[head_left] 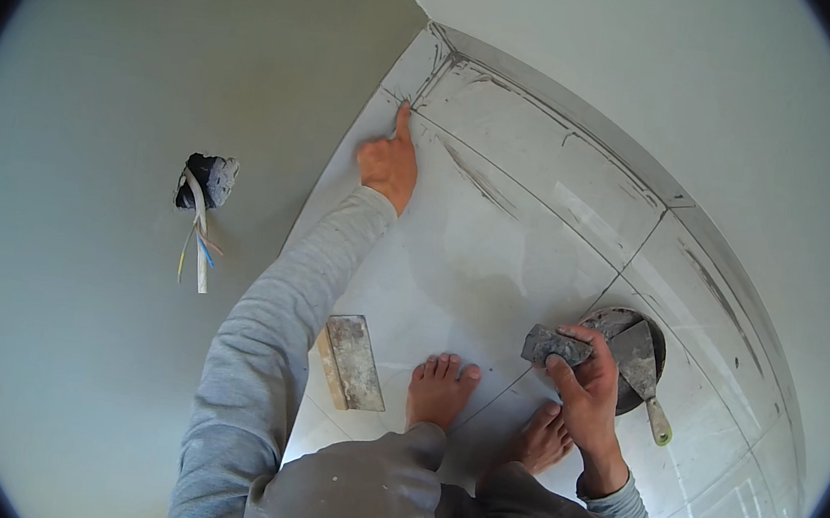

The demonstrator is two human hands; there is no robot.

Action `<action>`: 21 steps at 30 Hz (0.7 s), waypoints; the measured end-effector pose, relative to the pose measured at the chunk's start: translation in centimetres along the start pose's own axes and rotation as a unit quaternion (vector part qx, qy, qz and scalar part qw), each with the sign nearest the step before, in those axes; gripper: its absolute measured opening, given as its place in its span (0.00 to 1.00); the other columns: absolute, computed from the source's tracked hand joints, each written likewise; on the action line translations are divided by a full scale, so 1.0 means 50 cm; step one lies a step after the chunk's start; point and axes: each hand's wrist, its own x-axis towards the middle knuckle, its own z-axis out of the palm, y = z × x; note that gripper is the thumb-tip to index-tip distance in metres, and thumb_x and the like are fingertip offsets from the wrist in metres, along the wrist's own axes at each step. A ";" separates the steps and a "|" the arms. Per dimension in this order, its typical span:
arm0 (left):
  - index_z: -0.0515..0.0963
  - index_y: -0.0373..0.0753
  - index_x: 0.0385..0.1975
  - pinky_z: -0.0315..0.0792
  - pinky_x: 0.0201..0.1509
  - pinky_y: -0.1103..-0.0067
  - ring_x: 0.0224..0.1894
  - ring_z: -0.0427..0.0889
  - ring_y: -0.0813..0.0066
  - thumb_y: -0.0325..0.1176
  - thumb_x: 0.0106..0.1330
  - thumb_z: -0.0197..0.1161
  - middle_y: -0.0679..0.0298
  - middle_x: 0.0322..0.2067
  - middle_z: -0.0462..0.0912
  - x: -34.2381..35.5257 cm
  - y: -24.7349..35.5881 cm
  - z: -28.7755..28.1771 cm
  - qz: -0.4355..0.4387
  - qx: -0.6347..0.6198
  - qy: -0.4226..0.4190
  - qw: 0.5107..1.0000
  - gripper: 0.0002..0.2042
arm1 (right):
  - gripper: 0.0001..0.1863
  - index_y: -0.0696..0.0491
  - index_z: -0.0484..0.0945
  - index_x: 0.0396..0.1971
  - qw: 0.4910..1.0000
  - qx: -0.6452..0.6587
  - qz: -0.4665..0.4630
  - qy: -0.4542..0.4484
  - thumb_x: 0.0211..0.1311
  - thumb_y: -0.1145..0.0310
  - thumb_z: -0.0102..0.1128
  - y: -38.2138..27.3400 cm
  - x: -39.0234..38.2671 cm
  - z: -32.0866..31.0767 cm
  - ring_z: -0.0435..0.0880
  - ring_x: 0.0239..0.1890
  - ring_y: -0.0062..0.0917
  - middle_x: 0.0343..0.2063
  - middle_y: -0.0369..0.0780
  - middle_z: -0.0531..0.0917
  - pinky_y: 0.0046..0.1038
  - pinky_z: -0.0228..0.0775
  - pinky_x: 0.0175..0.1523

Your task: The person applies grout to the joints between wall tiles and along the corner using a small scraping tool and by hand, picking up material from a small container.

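Observation:
My left hand (pixel 388 172) reaches to the tile corner at the wall, its index finger stretched out and touching a joint (pixel 412 109). The other fingers of that hand are curled in, and nothing shows in them. In my right hand (pixel 590 396) is a small flat grey grout spreader (pixel 554 346), smeared with dried material and pinched between thumb and fingers. It is held above the floor, just left of a round dark bucket (pixel 661 348). A putty knife (pixel 637 358) with a pale handle lies across the bucket's top.
A rectangular float (pixel 357 363) lies left of my bare feet (pixel 440 389). Light floor tiles (pixel 456 253) carry dark grout smears, and a tile skirting (pixel 589 116) runs along the far wall. Loose cables (pixel 200 228) hang from a wall box (pixel 208 181) at left.

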 end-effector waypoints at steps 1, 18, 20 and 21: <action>0.49 0.36 0.78 0.77 0.31 0.70 0.26 0.87 0.67 0.29 0.56 0.65 0.65 0.23 0.86 0.001 0.002 0.000 0.011 0.008 -0.030 0.999 0.47 | 0.18 0.58 0.72 0.57 1.000 -0.005 0.001 0.000 0.68 0.83 0.57 -0.003 0.000 -0.001 0.80 0.41 0.15 0.40 0.37 0.84 0.19 0.71 0.46; 0.59 0.35 0.73 0.80 0.40 0.66 0.38 0.89 0.58 0.30 0.62 0.59 0.55 0.35 0.89 0.076 0.042 -0.068 0.069 -0.061 -0.060 0.994 0.36 | 0.19 0.59 0.71 0.57 1.000 -0.008 0.011 0.021 0.68 0.83 0.56 -0.009 -0.003 -0.004 0.82 0.43 0.18 0.41 0.39 0.84 0.22 0.74 0.49; 0.57 0.33 0.74 0.80 0.41 0.67 0.39 0.89 0.59 0.31 0.62 0.59 0.55 0.37 0.89 0.071 0.050 -0.070 0.094 -0.034 -0.082 0.992 0.37 | 0.18 0.59 0.71 0.56 0.999 0.005 -0.003 0.032 0.67 0.83 0.57 -0.007 0.001 -0.004 0.82 0.43 0.18 0.41 0.39 0.83 0.22 0.74 0.49; 0.58 0.30 0.73 0.80 0.42 0.67 0.41 0.89 0.58 0.31 0.62 0.59 0.54 0.38 0.88 0.073 0.058 -0.096 0.063 -0.099 -0.073 0.990 0.37 | 0.19 0.59 0.71 0.56 0.999 0.003 -0.001 0.040 0.67 0.83 0.57 -0.003 0.001 -0.008 0.82 0.43 0.18 0.41 0.39 0.83 0.22 0.74 0.49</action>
